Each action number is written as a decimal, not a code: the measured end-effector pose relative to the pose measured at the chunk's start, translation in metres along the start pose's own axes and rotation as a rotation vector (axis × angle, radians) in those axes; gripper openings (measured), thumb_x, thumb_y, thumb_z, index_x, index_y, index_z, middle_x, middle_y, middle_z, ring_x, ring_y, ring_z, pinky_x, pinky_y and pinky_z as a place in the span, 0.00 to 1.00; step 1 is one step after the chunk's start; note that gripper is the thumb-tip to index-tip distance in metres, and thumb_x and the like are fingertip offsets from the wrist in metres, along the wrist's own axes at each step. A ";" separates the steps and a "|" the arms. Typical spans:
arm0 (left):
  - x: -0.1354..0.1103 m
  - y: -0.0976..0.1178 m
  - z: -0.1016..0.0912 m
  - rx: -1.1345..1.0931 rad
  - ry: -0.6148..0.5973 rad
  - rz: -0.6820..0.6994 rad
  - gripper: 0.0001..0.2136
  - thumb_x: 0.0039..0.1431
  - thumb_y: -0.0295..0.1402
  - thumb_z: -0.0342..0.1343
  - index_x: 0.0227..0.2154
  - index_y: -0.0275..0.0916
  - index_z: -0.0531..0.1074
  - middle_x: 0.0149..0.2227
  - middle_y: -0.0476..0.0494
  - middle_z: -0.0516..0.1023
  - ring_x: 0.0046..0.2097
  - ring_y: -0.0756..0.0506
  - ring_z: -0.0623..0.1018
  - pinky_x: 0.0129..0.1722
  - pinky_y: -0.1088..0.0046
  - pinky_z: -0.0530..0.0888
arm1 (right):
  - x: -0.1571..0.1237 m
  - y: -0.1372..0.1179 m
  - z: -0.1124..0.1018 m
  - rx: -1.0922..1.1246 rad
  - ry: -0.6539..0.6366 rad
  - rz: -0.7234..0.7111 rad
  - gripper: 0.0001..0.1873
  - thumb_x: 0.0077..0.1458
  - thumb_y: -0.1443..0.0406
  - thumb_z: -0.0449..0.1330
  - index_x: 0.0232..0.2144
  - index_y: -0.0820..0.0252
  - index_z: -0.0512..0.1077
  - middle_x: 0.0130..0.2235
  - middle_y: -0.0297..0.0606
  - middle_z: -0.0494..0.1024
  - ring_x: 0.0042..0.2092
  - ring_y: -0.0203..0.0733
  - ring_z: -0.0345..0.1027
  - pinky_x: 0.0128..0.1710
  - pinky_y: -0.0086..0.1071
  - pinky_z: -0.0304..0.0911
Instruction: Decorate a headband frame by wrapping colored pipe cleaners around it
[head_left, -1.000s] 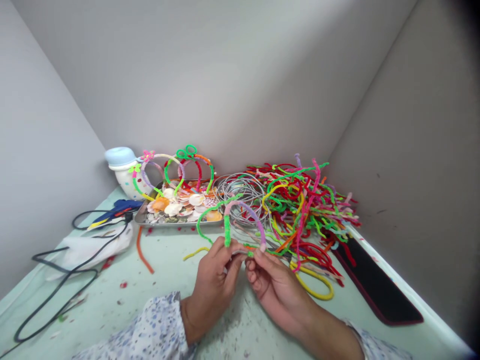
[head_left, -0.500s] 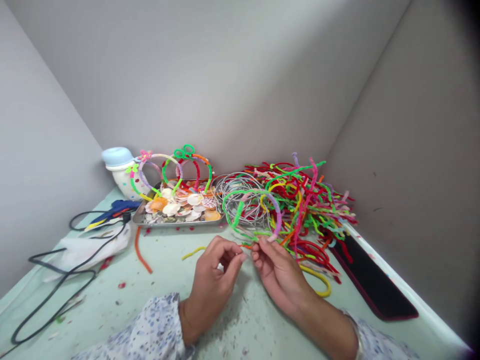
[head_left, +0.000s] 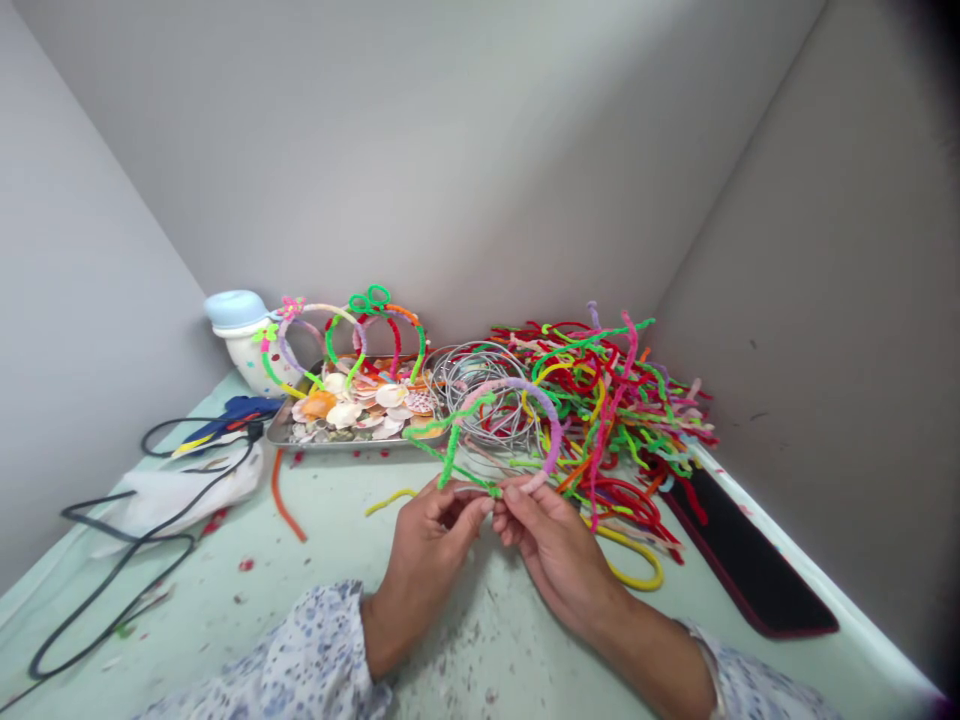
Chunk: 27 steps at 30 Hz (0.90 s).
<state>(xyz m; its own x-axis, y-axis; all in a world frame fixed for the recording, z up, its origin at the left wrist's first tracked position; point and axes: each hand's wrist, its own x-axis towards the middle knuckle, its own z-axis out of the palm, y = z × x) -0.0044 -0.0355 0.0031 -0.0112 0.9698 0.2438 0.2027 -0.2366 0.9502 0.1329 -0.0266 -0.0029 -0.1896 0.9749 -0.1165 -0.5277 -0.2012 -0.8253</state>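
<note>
A wire headband [head_left: 553, 430] wrapped in lilac, pink and green pipe cleaner stands up as a loop above my hands. My right hand [head_left: 562, 555] is closed, pinching its pale pink lower end. My left hand [head_left: 431, 565] is closed too, its thumb and fingers pinched at the band's bottom, on a green pipe cleaner [head_left: 450, 455] beside bare wire. Loose green lengths stick out up and left from the band. My fingertips nearly meet, and they hide part of the join.
Behind stand a metal tray [head_left: 352, 447] of shells, finished headbands [head_left: 365, 350] and a white bottle [head_left: 251, 350]. Coiled wire [head_left: 480, 365] and a heap of pipe cleaners [head_left: 637, 400] lie right. A black cable [head_left: 124, 550], scissors-like blue handles [head_left: 236, 415] and a black strip [head_left: 750, 570] flank the sides.
My left fingers have come closer to my right and now pinch at the band's lower end. The green pipe cleaner has swung left and down, away from the loop's top.
</note>
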 end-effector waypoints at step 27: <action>0.002 0.003 0.002 -0.237 0.067 -0.057 0.02 0.49 0.28 0.62 0.27 0.36 0.77 0.24 0.49 0.76 0.23 0.53 0.72 0.22 0.80 0.69 | 0.002 0.005 -0.008 -0.186 -0.076 -0.075 0.14 0.53 0.55 0.63 0.31 0.61 0.72 0.28 0.33 0.73 0.30 0.35 0.66 0.29 0.28 0.62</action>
<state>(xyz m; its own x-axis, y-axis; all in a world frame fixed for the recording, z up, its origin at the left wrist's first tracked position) -0.0015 -0.0337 0.0056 -0.0826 0.9776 0.1934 -0.0354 -0.1969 0.9798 0.1368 -0.0251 -0.0117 -0.2213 0.9751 -0.0142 -0.3824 -0.1002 -0.9185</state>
